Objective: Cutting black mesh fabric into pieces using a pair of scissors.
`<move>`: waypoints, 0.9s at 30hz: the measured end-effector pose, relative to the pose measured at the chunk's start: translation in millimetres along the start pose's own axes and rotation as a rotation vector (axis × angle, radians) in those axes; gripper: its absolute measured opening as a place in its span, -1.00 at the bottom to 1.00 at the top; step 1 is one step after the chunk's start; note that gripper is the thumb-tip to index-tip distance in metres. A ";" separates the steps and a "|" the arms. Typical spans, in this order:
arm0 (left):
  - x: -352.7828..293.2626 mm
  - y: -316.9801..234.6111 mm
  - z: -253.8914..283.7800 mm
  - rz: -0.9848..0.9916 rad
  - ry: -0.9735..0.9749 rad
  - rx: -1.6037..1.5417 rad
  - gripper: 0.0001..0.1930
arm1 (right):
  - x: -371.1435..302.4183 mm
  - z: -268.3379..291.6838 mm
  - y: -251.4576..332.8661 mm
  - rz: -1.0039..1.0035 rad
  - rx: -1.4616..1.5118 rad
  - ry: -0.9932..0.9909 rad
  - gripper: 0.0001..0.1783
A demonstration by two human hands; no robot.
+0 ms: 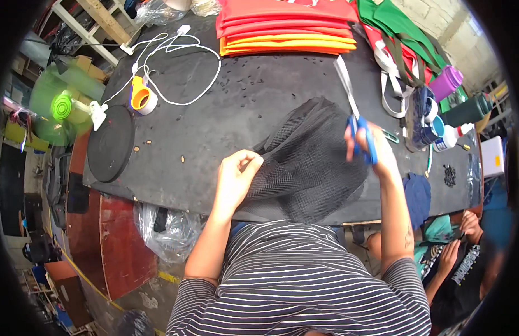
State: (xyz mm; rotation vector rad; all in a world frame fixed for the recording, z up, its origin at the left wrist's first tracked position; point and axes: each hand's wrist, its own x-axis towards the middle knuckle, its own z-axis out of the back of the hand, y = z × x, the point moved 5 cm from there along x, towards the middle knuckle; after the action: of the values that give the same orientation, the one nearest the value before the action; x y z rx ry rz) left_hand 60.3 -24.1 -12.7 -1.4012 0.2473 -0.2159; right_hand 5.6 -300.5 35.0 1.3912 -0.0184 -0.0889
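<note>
Left hand [235,175] pinching black mesh [312,159]; right hand [367,147] fingers clamped in blue scissors [354,115].

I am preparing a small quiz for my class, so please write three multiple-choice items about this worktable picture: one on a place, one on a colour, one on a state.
1. Where does the tape roll lie?
A. left part of the table, by the white cable
B. on the folded fabric
C. on the floor

2. What colour are the handles of the scissors?
A. red
B. blue
C. green

3. What does the left hand do?
A. lies flat and open
B. lifts the purple bottle
C. pinches the black mesh fabric

Answers:
1 A: it sits beside the cable, above the black disc.
2 B: blue loops show in the right hand.
3 C: its fingers close on the mesh edge.
</note>
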 end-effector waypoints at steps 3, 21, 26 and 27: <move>-1.4 -3.5 1.4 0.098 0.064 -0.066 -0.92 | -43.1 -50.0 -11.0 -0.249 0.276 0.264 -0.76; -9.1 -2.3 -0.6 0.282 0.195 -0.373 -0.82 | -75.1 -107.9 -33.0 -0.481 0.520 0.497 -0.79; -9.0 -2.4 1.0 0.296 0.225 -0.378 -0.80 | -72.1 -109.4 -33.5 -0.471 0.542 0.483 -0.83; -8.9 -3.2 1.2 0.296 0.224 -0.378 -0.80 | -72.1 -109.2 -33.7 -0.478 0.554 0.468 -0.84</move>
State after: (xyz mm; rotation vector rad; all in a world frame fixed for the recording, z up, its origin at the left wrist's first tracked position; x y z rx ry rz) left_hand 52.1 -20.8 -9.0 -1.6925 0.7048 -0.0816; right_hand -60.9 -193.9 -14.8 1.9168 0.7293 -0.1614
